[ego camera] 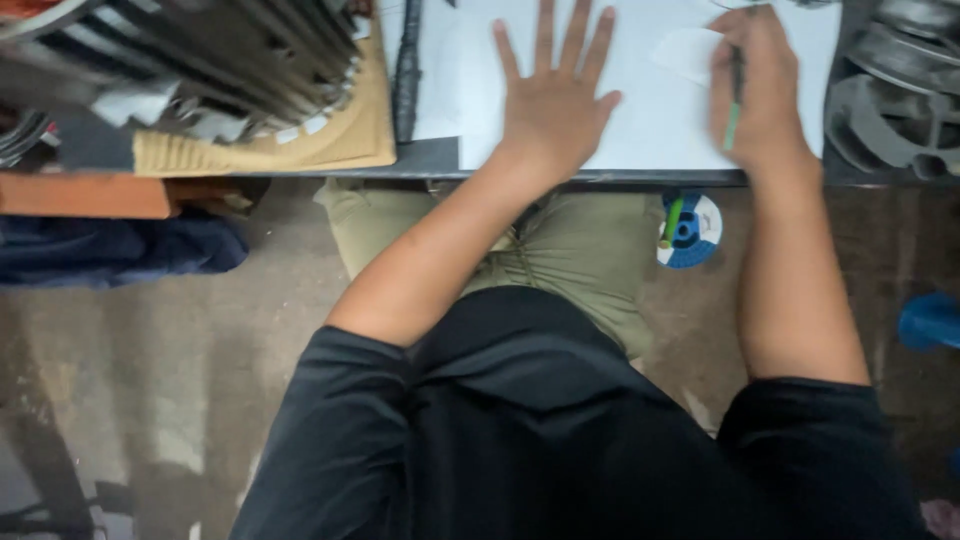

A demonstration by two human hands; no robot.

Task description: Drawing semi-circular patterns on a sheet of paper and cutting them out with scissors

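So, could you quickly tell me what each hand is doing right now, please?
Left hand: open, fingers spread, pressed flat on the white sheet.
Right hand: closed around a green pencil, over the same sheet.

two hands show: the left hand (553,105) lies flat with five fingers spread on one white sheet (640,120), and the right hand (762,85) is closed round one green pencil (734,120). one small paper cutout (688,52) lies on the sheet. one dark tool (407,70) lies beside it on one tabletop (430,158). one cardboard piece (340,140) sits at the left. one blue-and-white disc (690,230) lies on the floor, with one blue object (930,320) at the right edge.
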